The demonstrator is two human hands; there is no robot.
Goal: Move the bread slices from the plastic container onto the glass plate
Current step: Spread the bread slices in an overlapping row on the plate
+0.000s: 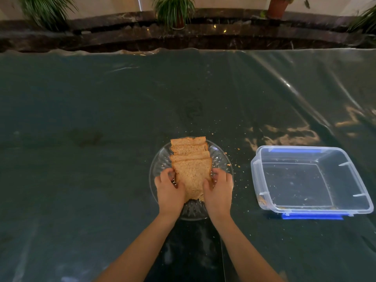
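Several brown bread slices [190,155] lie overlapped in a row on the round glass plate [221,157] at the table's middle. My left hand [169,190] and my right hand [218,190] grip the nearest slice [192,176] by its left and right sides, over the plate's near half. The clear plastic container [313,180] stands to the right of the plate. It holds only crumbs, and a blue clip shows at its near edge.
A dark table [101,139] under clear plastic sheeting fills the view, with crumbs scattered around the plate. A dark stone ledge [203,35] with potted plants runs along the far edge.
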